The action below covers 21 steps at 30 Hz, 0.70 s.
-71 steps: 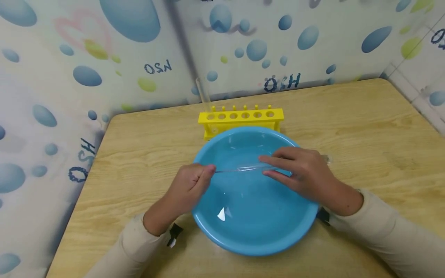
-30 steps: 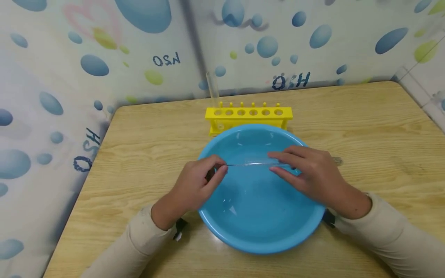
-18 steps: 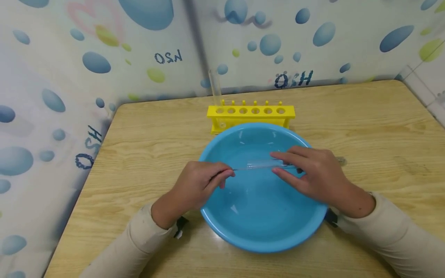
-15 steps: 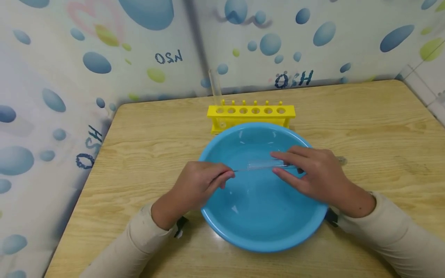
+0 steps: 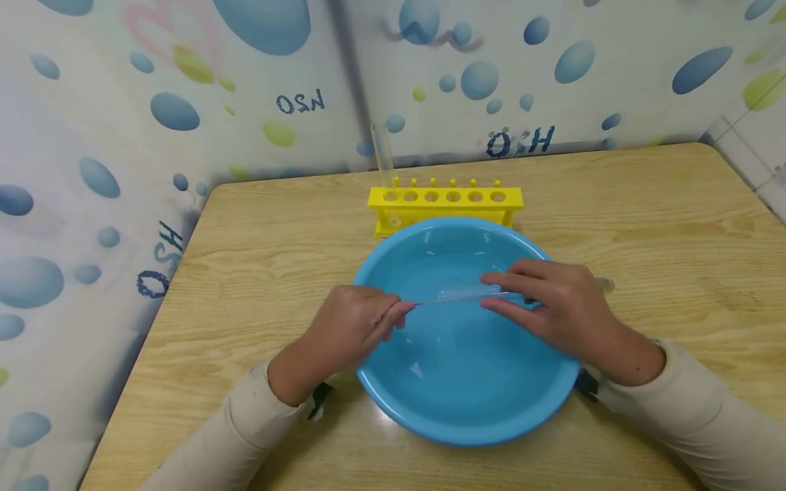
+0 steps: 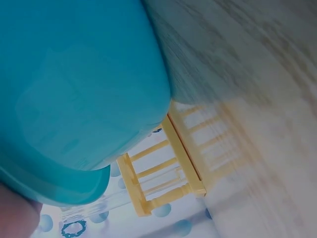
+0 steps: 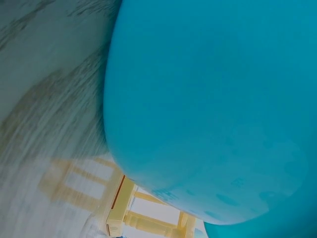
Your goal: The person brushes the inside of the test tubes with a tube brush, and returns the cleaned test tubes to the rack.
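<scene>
The person's left hand [image 5: 346, 327] pinches the left end of a thin, wire-like rod [image 5: 430, 301] between thumb and curled fingers. The right hand [image 5: 561, 310] grips a clear, slender, glass-like tube [image 5: 463, 290] between thumb and fingers, its open stretch lying left of the fingertips. Rod and tube run nearly level above a round, glossy, sky-blue plastic basin [image 5: 467, 436]; whether the rod sits inside the tube or alongside it cannot be told. The rod's middle looks finely ridged.

Dark blue lettering [image 5: 522, 141] on the wall [image 5: 215, 136] reads like "H2O" in mirror writing, repeated at the left and, smaller, at upper centre. Around it are printed blue and green drops and a faint pink heart outline [image 5: 172, 31].

Just behind the basin stands a yellow plastic rack [image 5: 445, 198] with six round holes and a row of pegs; a second clear tube [image 5: 383, 157] leans in its leftmost hole. The table [image 5: 264, 239] has pale wood grain, and both sleeves [image 5: 688, 416] are beige cloth.
</scene>
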### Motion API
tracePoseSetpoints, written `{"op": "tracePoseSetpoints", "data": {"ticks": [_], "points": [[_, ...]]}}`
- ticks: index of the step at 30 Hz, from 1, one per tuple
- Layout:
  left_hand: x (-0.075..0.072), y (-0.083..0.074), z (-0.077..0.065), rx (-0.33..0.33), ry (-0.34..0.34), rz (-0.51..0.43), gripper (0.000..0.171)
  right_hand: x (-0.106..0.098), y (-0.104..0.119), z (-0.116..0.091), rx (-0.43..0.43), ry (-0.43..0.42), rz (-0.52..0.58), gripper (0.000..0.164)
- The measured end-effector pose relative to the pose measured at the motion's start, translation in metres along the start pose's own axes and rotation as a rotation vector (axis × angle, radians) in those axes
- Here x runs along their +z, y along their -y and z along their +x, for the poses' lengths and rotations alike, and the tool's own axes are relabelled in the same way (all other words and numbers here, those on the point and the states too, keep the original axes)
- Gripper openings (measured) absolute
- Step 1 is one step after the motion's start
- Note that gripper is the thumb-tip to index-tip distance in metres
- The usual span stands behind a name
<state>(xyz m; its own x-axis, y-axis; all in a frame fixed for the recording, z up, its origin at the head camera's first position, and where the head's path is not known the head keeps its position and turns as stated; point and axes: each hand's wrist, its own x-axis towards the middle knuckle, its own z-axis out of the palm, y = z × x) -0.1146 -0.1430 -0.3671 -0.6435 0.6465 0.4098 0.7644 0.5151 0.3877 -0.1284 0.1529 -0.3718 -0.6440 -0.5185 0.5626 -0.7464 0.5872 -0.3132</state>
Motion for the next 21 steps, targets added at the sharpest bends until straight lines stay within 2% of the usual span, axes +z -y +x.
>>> {"op": "tracePoseSetpoints", "data": {"ticks": [3,7,12,15,21], "points": [[0.0007,0.0003,-0.0005,-0.055,0.028,-0.024,0.030,0.0001,0.0005,0.0005,0.002,-0.016,0.000,0.060],[0.0019,0.0010,-0.0008,-0.092,0.039,-0.037,0.028,-0.0001,0.0014,0.0011,0.010,-0.030,0.001,0.060],[0.0037,0.0015,0.0001,-0.097,-0.014,-0.007,0.023,-0.0006,0.0015,0.0011,0.024,-0.022,-0.007,0.062],[0.0048,0.0018,-0.0003,-0.122,-0.060,0.016,0.018,-0.0006,0.0010,0.0006,0.039,-0.012,-0.010,0.063],[0.0043,0.0004,-0.0024,-0.184,-0.123,-0.002,0.013,0.0006,-0.0016,-0.0010,0.068,-0.015,0.001,0.040]]}}
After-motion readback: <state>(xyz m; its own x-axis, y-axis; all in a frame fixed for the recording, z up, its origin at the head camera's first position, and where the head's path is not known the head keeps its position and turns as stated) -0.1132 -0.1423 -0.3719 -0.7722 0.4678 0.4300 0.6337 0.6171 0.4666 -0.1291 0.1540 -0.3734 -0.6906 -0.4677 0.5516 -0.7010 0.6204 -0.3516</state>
